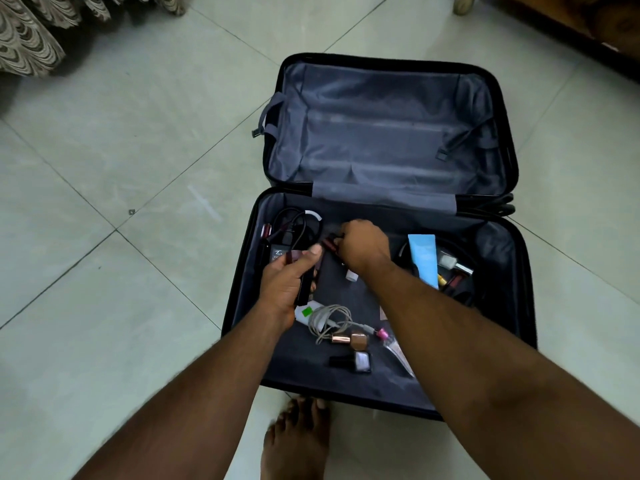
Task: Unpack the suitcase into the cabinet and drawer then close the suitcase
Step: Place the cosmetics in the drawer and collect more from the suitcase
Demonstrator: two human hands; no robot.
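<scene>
A black suitcase [242, 271] lies open on the tiled floor, its far half holding nothing but grey lining [381, 133]. The near half holds small items. My left hand [287, 282] is closed around a slim black stick-like item [304, 289] and some flat things. My right hand [360, 247] pinches a small dark red item [330, 242] in the middle of the near half. Around them lie a black charger with cable [280, 237], a white cable bundle [329, 320], a light blue tube [424, 261], rose-gold bottles [349, 339] and a nail polish bottle [356, 362].
A patterned curtain or bedspread [27, 39] hangs at the top left. Wooden furniture [588, 22] stands at the top right. My bare foot [298, 441] rests on the floor just in front of the suitcase. Pale floor tiles surround the case.
</scene>
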